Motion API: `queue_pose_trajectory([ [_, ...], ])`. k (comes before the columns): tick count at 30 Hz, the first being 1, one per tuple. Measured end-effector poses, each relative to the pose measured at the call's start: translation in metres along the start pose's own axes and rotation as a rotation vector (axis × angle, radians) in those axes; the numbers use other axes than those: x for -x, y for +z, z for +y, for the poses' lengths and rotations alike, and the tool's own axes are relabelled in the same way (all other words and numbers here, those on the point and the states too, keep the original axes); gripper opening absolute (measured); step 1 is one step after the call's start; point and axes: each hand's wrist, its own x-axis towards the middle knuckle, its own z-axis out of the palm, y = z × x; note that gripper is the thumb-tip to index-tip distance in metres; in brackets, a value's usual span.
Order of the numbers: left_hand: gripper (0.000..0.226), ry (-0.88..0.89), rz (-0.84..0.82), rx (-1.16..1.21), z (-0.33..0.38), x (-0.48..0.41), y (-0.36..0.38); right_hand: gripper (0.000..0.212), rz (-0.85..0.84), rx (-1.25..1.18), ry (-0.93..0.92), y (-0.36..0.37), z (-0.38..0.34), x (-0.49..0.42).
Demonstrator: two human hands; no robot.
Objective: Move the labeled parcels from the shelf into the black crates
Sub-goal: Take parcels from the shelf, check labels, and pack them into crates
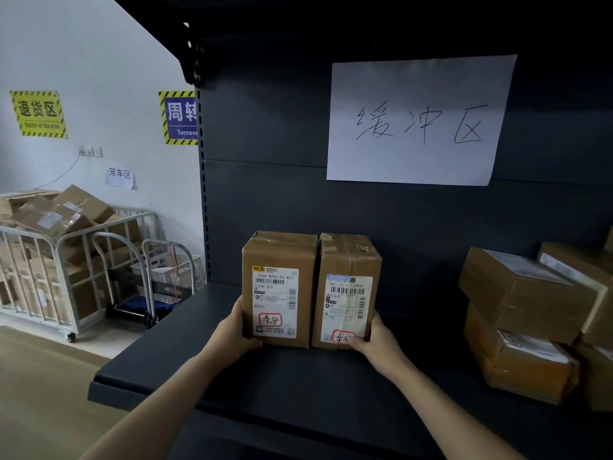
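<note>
Two brown cardboard parcels stand side by side, touching, on the dark shelf (298,386). The left parcel (280,257) carries a white shipping label with a red-circled mark. The right parcel (348,260) bears a pale blue-topped label, also marked in red. My left hand (234,336) grips the left parcel's lower left corner. My right hand (374,340) holds the right parcel's lower right corner, thumb over its label. Both hands press the pair together. No black crate is in view.
More labeled parcels (530,293) are stacked at the shelf's right end. A handwritten paper sign (418,121) hangs on the shelf's back panel. To the left, a metal cage cart (66,260) full of boxes and a hand trolley (146,283) stand by the wall.
</note>
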Motion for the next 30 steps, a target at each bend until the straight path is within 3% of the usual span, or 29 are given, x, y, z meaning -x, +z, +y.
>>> queue_pose_trajectory([
  [17,0.071,0.046,0.029,0.126,0.025,0.026,-0.002,0.063,0.029,-0.038,-0.062,-0.028,-0.012,0.027],
  [30,0.072,0.06,0.15,0.126,0.059,0.083,0.0,0.063,-0.036,-0.084,-0.136,-0.054,-0.015,0.063],
])
